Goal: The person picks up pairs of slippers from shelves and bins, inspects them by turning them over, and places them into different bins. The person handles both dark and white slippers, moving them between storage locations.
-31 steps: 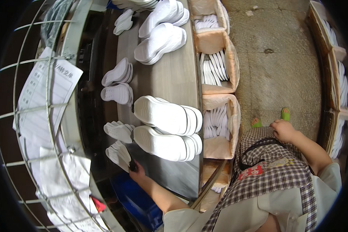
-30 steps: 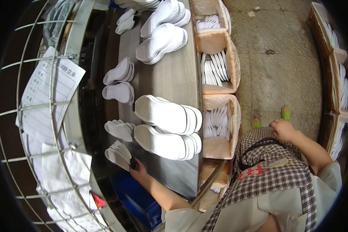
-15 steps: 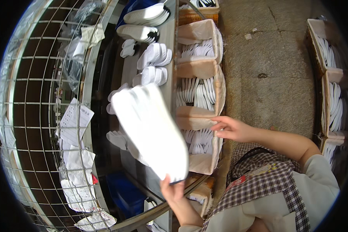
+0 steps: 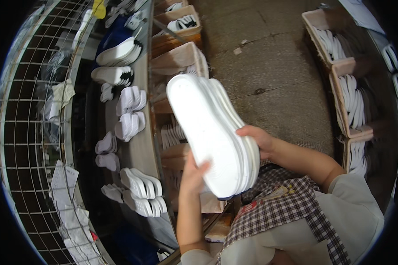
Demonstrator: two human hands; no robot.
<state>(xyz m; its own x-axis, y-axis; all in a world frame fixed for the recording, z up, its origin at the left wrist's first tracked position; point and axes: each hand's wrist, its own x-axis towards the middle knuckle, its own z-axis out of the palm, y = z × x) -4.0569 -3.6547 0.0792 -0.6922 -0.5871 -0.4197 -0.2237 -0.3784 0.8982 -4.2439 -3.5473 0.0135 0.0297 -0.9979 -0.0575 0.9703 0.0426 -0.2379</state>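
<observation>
A stack of several white shoe soles (image 4: 210,132) is held up in front of me, slanting with its far end toward the upper left. A blue edge shows at its near end. My left hand (image 4: 194,173) grips the near left side, the thumb lying over the top sole and blurred. On the other side my right hand (image 4: 260,140) is closed round the stack's edge, thumb toward the soles. Behind the stack, lined baskets (image 4: 181,59) holding more white soles are partly hidden.
To the left, a grey shelf (image 4: 139,152) carries groups of white soles (image 4: 141,183). A wire mesh (image 4: 24,132) with papers stands beyond it. Lined baskets of soles (image 4: 351,104) line the right side, across the concrete floor (image 4: 278,53).
The sole stack has moved right, away from the shelf, and come up in front of me. My right hand, free before, has closed on it. My view has turned toward the right.
</observation>
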